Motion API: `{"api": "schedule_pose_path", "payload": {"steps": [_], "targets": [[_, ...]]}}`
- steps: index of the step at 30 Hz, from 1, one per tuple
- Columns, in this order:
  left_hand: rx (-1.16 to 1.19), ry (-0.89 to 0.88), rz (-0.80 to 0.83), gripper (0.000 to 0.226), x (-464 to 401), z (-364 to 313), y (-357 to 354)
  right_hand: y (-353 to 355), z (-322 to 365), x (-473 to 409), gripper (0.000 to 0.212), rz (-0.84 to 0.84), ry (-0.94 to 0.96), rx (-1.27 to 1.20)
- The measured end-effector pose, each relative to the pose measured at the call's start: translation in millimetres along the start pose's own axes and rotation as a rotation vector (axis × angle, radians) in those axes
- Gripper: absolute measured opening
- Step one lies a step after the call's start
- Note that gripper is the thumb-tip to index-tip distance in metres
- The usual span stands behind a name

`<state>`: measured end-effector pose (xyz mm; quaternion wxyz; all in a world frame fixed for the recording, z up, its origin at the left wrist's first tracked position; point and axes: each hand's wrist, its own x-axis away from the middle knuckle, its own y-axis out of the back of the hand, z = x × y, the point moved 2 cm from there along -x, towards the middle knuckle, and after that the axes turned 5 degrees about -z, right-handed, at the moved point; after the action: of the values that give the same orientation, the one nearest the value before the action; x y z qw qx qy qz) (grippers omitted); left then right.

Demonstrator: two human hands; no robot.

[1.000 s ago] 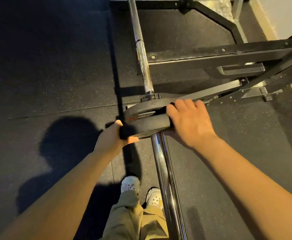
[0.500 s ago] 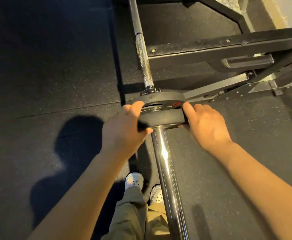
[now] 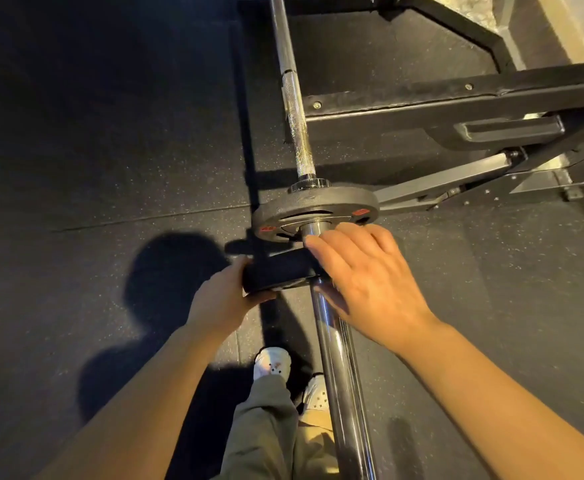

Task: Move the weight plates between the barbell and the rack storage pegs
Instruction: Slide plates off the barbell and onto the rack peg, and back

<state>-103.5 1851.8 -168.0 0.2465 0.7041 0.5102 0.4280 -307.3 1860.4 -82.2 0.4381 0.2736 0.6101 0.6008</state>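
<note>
Black speckled rubber floor (image 3: pixel 110 133) lies under a black steel rack (image 3: pixel 456 102) at upper right. Chrome barbell (image 3: pixel 335 358) runs from the bottom edge up past the rack base. One plate (image 3: pixel 314 211) sits on the sleeve against the collar, red markings visible on its face. A second, nearer plate (image 3: pixel 276 271) is on the sleeve just short of the first, a gap between them. Left hand (image 3: pixel 221 299) grips this plate's left edge, thumb below. Right hand (image 3: pixel 363 278) covers its right side, fingers spread over the top, thumb under beside the sleeve. White shoes (image 3: pixel 273 362) and olive trousers (image 3: pixel 266 427) show below.
</note>
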Motion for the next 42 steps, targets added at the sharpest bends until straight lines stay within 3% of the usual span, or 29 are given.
{"api": "schedule_pose_path", "payload": {"steps": [2,4,6,11,16,21,27,31,34,37,42], "targets": [[0.096,0.047,0.062,0.045,0,6,-9,-1,-31,17,0.059,0.093,-0.162,-0.046],[0.157,0.066,0.031,0.047,1,4,-10,-5,-61,31,0.053,0.220,-0.318,-0.045],[0.148,-0.006,-0.120,0.061,6,-5,-8,-13,-74,39,0.041,0.289,-0.396,-0.057],[0.036,-0.372,-0.420,0.072,23,-72,4,-27,-72,42,0.037,0.268,-0.438,-0.120],[-0.087,-0.412,-0.615,0.047,21,-72,-20,-26,-61,46,0.043,0.213,-0.408,-0.029],[0.019,-0.322,-0.464,0.037,24,-45,-21,-19,-42,47,0.053,0.063,-0.298,0.117],[0.045,-0.189,-0.358,0.038,26,-28,-12,-13,-17,39,0.059,0.049,-0.225,0.252],[0.001,-0.319,-0.372,0.046,30,-68,-4,-14,-15,39,0.065,0.031,-0.243,0.292],[-0.075,-0.317,-0.367,0.054,24,-84,-12,-12,-15,38,0.057,0.015,-0.264,0.252],[-0.089,-0.342,-0.406,0.067,21,-76,-19,-9,-13,37,0.052,-0.011,-0.286,0.152],[-0.079,-0.450,-0.460,0.065,25,-57,-14,-6,-25,41,0.062,-0.015,-0.266,0.019]]}}
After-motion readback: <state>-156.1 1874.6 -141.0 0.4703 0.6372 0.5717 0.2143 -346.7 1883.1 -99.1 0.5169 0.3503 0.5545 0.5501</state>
